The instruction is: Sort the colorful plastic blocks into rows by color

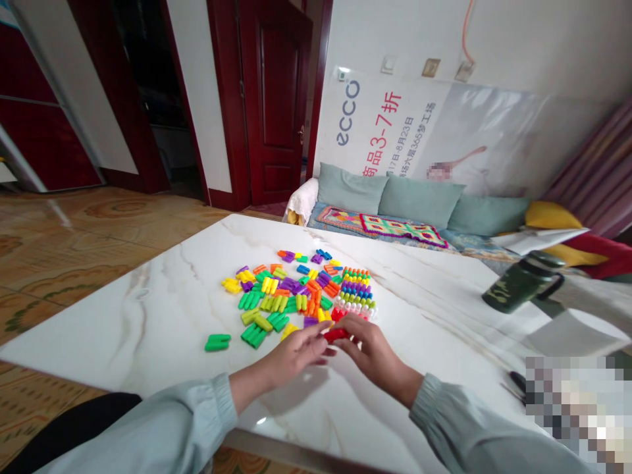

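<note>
My left hand (296,352) and my right hand (371,349) meet at the near side of a white marble table (148,316). Both pinch a small red plastic block (336,334) between their fingertips. Just beyond them lies a spread of several bright blocks (291,296) in green, yellow, orange, purple and blue. To the right of that spread, blocks stand joined in neat coloured rows (355,293). A single green block (218,342) lies apart to the left of my left hand.
A dark green mug with a handle (521,283) stands at the table's right. Scissor handles (517,382) show near the right front edge beside a blurred patch. Behind the table are a sofa with teal cushions (419,201) and a red door (276,99).
</note>
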The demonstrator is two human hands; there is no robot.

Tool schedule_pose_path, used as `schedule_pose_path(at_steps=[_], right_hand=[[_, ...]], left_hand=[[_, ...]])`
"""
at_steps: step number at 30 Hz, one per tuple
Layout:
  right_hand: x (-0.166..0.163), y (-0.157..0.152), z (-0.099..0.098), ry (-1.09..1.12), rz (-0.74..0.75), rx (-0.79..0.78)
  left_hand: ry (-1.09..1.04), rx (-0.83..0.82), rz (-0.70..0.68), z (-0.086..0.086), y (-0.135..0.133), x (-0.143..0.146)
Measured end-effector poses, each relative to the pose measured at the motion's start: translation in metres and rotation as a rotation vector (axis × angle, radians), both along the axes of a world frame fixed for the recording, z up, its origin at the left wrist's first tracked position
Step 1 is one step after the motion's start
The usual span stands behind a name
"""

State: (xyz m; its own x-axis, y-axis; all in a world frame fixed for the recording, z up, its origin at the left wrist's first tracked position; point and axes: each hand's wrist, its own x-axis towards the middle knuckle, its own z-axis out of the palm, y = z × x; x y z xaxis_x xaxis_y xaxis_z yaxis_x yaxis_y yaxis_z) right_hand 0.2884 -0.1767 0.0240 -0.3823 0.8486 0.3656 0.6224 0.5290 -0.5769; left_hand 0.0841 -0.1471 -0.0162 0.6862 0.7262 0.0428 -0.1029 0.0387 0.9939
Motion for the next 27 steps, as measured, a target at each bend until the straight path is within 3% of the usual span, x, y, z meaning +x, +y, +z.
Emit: schedule_pose_path(at_steps=[4,8,12,17,22,27], right_hand=[[0.03,0.004,0.003,0.111,-0.3,0.056],[0.059,0.004,-0.005,-0.058,-0.348,0.026],[0.066,0.0,-0.02,-0.247,-0.269,-0.007],[0.061,-0.001,-0.03,-0.373,-0.291,-0.036],[0.059,0.007,-0.034,-0.359,-0.292,0.007],[0.058,0.007,-0.037,-0.263,-0.263,0.067]], left_hand=[[0.345,0.819,0.008,-0.012,0.011,-0.004],[0.474,1.157,0.015,-0.022,0.021,0.002],[0.596,1.267,0.066,-0.024,0.024,0.006],[0.764,1.298,0.111,-0.02,0.022,0.006],[0.841,1.287,0.167,-0.018,0.02,0.003],[0.784,1.263,0.199,-0.02,0.02,0.0]])
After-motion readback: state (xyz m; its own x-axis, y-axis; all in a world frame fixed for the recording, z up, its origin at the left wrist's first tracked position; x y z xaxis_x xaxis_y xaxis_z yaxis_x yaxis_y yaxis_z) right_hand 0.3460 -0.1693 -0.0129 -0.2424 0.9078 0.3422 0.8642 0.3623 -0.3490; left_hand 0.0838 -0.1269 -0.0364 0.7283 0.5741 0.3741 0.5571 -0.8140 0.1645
